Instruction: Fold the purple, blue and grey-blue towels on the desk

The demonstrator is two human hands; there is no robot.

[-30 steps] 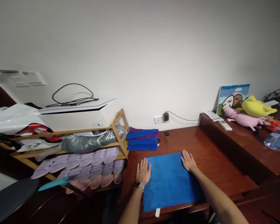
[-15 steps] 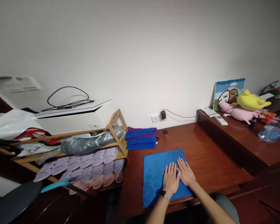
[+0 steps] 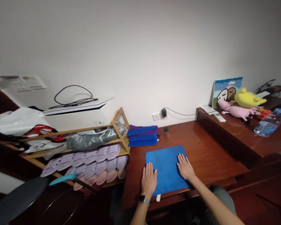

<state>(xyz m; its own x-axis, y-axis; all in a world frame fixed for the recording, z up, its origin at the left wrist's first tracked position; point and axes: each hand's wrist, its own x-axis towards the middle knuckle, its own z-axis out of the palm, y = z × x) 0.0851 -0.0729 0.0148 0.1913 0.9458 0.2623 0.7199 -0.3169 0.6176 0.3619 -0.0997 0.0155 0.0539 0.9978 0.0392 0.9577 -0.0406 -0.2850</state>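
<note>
A blue cloth [image 3: 167,168] lies spread flat on the reddish-brown desk [image 3: 213,150], with a small white tag showing at its front edge. My left hand [image 3: 149,179], a watch on its wrist, lies flat with fingers stretched on the cloth's left edge. On the right side of the same cloth rests my right hand [image 3: 185,167], palm down, its fingers a little spread. Neither hand grips anything. Folded blue and purple cloths [image 3: 142,136] are stacked at the desk's back left corner.
Left of the desk stands a wooden rack [image 3: 125,145] with slippers [image 3: 91,156], a wrapped grey bundle and a white box [image 3: 79,118]. On the raised right surface are plush toys [image 3: 248,99], a remote [image 3: 219,117] and a water bottle [image 3: 269,124]. A charger [image 3: 164,112] is plugged into the wall.
My left hand has moved left, from the cloth's middle to its left edge. My right hand stays on the right side. The cloth's front tag now shows, and the view has shifted slightly.
</note>
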